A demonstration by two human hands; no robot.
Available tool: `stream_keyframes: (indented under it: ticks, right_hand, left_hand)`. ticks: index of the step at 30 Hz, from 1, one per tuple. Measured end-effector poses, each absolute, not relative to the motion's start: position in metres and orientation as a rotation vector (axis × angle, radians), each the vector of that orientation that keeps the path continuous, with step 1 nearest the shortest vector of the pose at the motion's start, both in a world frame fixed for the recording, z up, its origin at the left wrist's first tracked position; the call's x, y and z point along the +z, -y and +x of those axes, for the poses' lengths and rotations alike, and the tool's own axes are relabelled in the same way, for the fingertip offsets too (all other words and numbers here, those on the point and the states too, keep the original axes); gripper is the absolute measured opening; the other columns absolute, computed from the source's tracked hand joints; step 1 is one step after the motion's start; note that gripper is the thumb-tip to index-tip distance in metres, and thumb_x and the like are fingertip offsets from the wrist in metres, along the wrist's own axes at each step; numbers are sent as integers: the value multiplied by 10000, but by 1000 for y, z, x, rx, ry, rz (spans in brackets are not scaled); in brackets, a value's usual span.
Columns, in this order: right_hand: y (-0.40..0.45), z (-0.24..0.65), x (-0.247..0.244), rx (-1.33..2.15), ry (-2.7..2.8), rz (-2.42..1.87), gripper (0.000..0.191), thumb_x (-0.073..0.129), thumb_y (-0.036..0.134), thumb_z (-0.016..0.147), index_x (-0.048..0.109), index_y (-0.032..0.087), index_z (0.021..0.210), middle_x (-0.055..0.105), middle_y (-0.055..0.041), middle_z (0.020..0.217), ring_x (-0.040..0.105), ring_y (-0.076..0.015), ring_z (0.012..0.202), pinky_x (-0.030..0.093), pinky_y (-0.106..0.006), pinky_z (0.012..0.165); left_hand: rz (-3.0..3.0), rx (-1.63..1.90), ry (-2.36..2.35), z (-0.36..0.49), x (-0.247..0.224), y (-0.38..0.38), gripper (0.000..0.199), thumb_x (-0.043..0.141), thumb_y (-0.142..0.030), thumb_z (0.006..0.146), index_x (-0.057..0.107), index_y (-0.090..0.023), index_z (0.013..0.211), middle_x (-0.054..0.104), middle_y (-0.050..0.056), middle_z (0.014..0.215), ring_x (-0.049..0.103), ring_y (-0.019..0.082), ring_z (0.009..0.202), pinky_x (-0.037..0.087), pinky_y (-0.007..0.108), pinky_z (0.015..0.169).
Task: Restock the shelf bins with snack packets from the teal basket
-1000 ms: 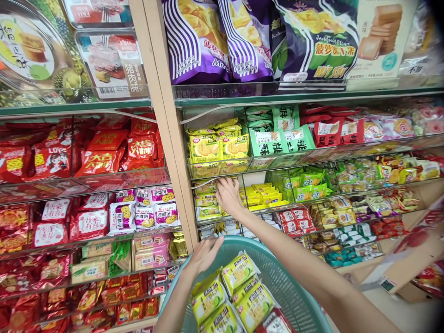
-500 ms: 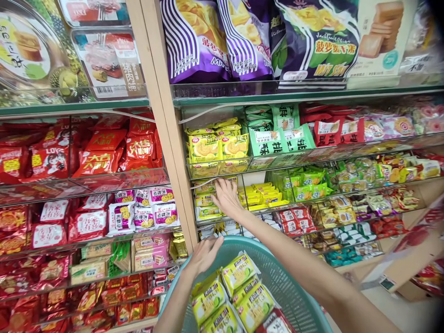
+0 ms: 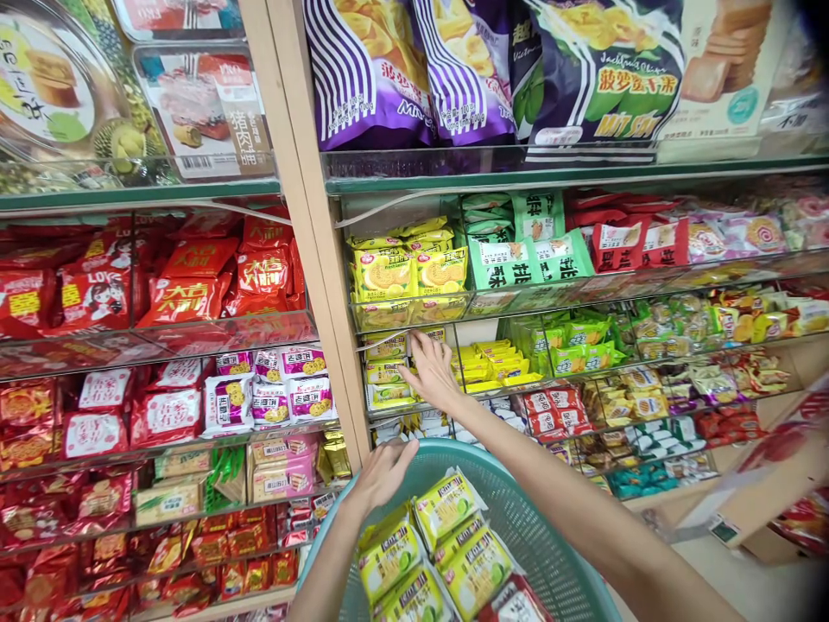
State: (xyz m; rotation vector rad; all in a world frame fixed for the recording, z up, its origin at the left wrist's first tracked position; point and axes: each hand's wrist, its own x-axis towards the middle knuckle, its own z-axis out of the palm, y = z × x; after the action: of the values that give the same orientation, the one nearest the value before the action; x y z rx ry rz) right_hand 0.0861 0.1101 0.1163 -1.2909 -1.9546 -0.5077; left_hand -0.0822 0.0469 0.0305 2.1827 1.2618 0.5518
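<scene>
Yellow packs lie crosswise, left of the nearer right hand — its grip I can't tell — while the left hand rests unclenched on the basket rim.

1. I make this a snack shop: stocked shelves fill my view.
2. At 9 o'clock, red packets sit sorted behind clear fronts.
3. At 12 o'clock, I see big purple bags lined up.
4. At 6 o'clock, a teal basket holds yellow packets.
</scene>
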Motion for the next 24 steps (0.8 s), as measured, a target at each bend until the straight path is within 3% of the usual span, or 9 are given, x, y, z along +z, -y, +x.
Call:
stream_keyframes:
  ticks: [10, 20, 24]
  right_hand:
    - [-103, 77, 123, -498, 1964, -1230, 538, 360, 368, 914, 320, 99, 1378, 405, -189, 1347, 402, -291, 1152, 310, -441, 959]
    - [-118, 64, 115, -321, 1719, -1122, 402, 343, 254, 916, 474, 155, 1283, 493, -155, 1262, 450, -255, 1182, 368, -407, 981]
    - [-115, 56, 115, -195, 1560, -1026, 316, 371, 241, 899, 542, 162, 1152, 495, -154, 1241, 449, -231, 1189, 373, -385, 984]
  left_hand:
    - [2185, 546, -1288, -81, 33, -45, 614, 169, -634, 894, 600, -203, 817, 656, 49, 840, 574, 213, 813, 385, 298, 758]
    - [2188, 551, -1284, -79, 38, -44, 623, 164, -635, 895, 610, -204, 826, 660, 46, 850, 574, 211, 811, 387, 297, 757]
    - [2182, 551, -1288, -79, 37, -44, 627, 168, -633, 896, 626, -207, 848, 670, 50, 894, 581, 215, 847, 381, 295, 783]
